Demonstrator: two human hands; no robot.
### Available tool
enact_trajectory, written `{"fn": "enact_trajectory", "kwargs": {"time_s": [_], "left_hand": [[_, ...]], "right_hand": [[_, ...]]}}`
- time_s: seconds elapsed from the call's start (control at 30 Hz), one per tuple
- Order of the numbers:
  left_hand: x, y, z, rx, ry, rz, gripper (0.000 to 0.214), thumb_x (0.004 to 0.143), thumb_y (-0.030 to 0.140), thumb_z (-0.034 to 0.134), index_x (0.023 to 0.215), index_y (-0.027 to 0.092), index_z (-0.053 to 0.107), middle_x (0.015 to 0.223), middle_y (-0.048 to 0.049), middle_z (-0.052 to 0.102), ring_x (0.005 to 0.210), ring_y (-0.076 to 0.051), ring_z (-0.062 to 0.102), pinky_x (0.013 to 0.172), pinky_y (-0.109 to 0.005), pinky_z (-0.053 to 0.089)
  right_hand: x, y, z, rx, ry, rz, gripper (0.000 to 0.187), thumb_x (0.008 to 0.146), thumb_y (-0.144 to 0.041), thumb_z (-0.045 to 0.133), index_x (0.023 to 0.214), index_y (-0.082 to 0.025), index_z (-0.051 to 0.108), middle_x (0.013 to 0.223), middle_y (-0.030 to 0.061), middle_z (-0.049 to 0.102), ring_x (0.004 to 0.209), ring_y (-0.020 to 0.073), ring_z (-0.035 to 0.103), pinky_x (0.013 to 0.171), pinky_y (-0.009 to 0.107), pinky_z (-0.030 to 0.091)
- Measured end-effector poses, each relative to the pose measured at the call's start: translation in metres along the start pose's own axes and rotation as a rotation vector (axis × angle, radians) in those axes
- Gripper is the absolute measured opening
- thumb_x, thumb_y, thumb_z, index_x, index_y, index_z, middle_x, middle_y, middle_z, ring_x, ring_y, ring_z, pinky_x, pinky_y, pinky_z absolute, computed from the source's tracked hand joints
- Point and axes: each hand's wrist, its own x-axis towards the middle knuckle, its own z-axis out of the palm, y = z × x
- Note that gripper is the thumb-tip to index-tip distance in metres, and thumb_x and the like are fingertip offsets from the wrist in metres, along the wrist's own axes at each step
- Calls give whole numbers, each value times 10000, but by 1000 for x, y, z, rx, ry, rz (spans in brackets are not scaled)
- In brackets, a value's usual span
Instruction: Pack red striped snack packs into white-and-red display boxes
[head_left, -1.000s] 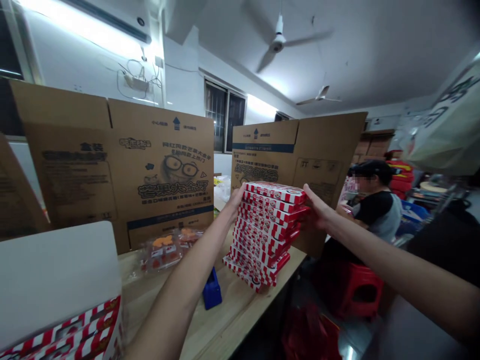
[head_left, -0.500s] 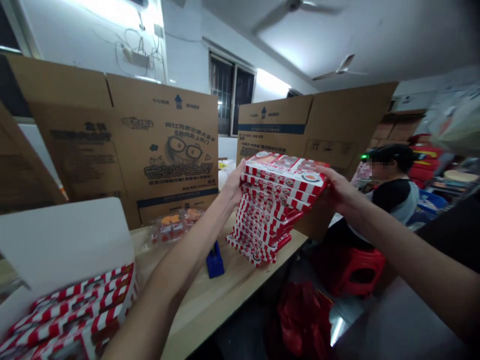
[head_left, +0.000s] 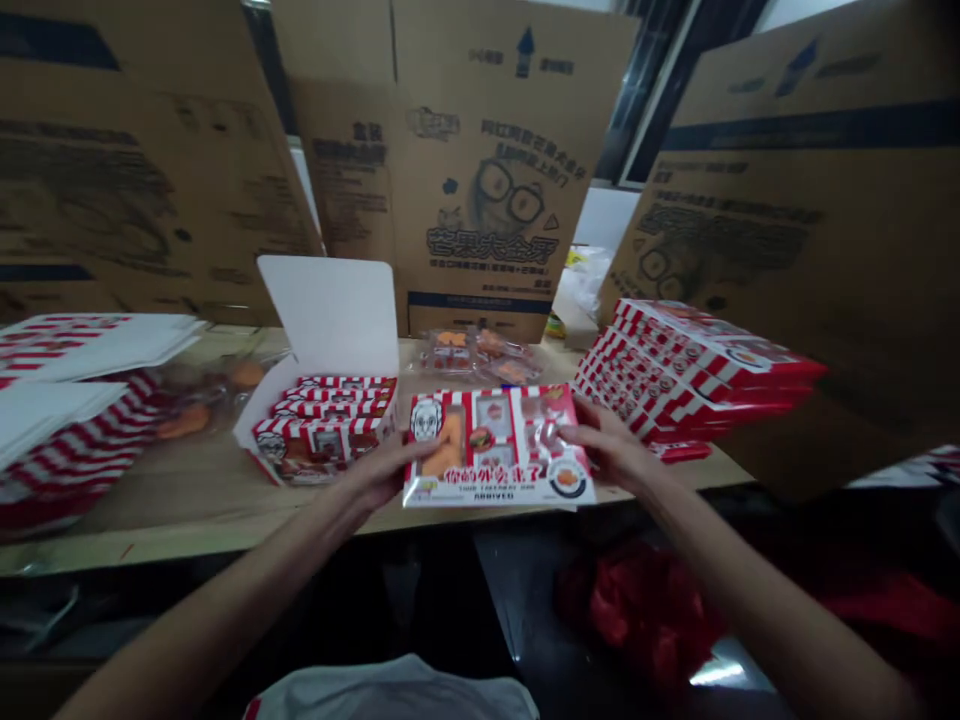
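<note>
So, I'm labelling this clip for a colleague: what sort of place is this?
Probably a small packing workshop: a printed, food-themed box lies on a wooden table, with a stack of matching boxes beside it and large cardboard cartons standing behind.

Below and between the left hand [head_left: 367, 475] and right hand [head_left: 607, 450] shows a pale grey shirt [head_left: 390, 690] (red trim at its left edge); the left forearm [head_left: 210, 610] is bare.

You face a wooden table [head_left: 187, 470] backed by tall opened cardboard cartons [head_left: 480, 170]; a dark window frame [head_left: 652, 90] shows behind them; a red plastic bag [head_left: 637, 620] lies on the shiny floor [head_left: 727, 675] below.
</note>
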Motion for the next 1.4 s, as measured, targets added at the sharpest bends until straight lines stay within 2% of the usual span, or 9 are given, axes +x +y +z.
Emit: {"fn": "enact_trajectory", "kwargs": {"time_s": [0.2,0.37,0.5,0.6,0.77,0.87,1.1,1.23,1.4], "left_hand": [[6,-47,-68,276,40,316,1007,351,-59,844,1269,223,543,1110,-76,711,1235,-339,537,1123,-480,326],[12,-57,-80,120,76,418,1226,344,-27,856,1427,243,349,1333,-115,578,1415,-298,289,1168,-423,213],[13,-64,-74,211,17,409,1274,311,-69,846,1437,238,334,1383,-125,527,1433,-300,244,1185,-418,149],[20,-70,-71,188,72,375,1200,374,-57,839,1428,239,345,1372,-118,539,1426,-309,261,1178,-443,178],[29,-68,-70,106,178,413,1019,423,-7,855,1336,198,454,1300,-118,594,1416,-303,287,1173,-380,230],[34,-66,-76,359,150,503,994,388,76,894,1290,175,487,1302,-132,583,1388,-341,336,1180,-445,207],[48,-73,-97,1056,36,675,1093,528,422,862,1426,211,277,1449,-181,416,1347,-381,386,1141,-600,233],[47,-73,-95,1048,22,712,1111,544,467,849,1444,214,250,1490,-178,356,1375,-383,336,1142,-580,253],[44,-71,-94,1056,-19,722,1109,557,471,845,1450,206,242,1480,-167,365,1373,-369,338,1144,-556,258]], "right_hand": [[37,76,-8,-286,-254,-184,1244,442,-305,909,1495,-278,247,1561,113,268,1433,299,251,1162,471,222],[41,115,-13,-405,-271,-201,1492,372,-551,892,1532,-240,7,1606,113,30,1471,301,45,1185,465,107],[35,148,-1,-14,-148,-125,1225,589,-870,534,1520,-326,-46,1602,52,137,1435,285,253,1130,480,295],[34,158,18,130,-9,-89,904,763,-846,238,1516,-380,60,1545,14,324,1376,272,381,1087,497,360],[42,163,30,73,82,-154,794,848,-754,129,1518,-327,110,1523,16,363,1404,241,332,1125,445,325],[46,159,11,-89,47,-229,829,852,-748,164,1523,-269,77,1567,43,260,1447,237,226,1167,432,245],[51,79,-10,-951,-363,-442,1200,623,-741,669,1523,-212,77,1595,142,73,1468,325,56,1182,499,97],[64,56,23,-1287,-663,-466,1213,588,-646,758,1513,-169,134,1528,228,214,1419,402,175,1135,572,128],[71,54,48,-1402,-692,-522,1053,575,-411,814,1436,-100,293,1247,200,471,1162,355,449,994,486,379]]}}
